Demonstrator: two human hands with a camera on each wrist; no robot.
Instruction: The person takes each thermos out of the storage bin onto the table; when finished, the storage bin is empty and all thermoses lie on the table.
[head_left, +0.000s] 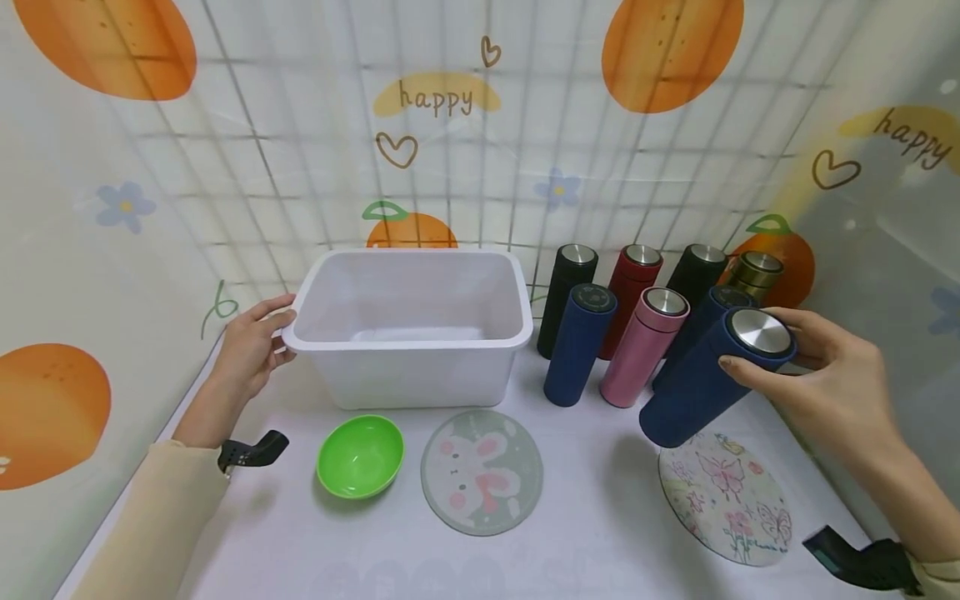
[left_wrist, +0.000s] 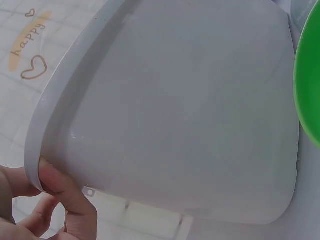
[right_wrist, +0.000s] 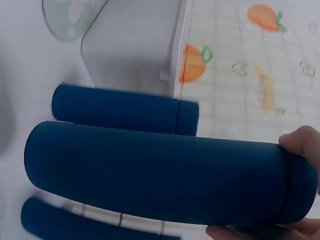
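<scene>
We are seeing a green bowl (head_left: 361,456) lying beside a round rabbit mat (head_left: 482,471), with a butterfly mat (head_left: 738,504) sitting further right. Behind them, pink (head_left: 643,347), red (head_left: 630,292) and black (head_left: 566,297) flasks are standing upright.

Head view high, frontal; wrist views close; all share bin (head_left: 408,333).
</scene>
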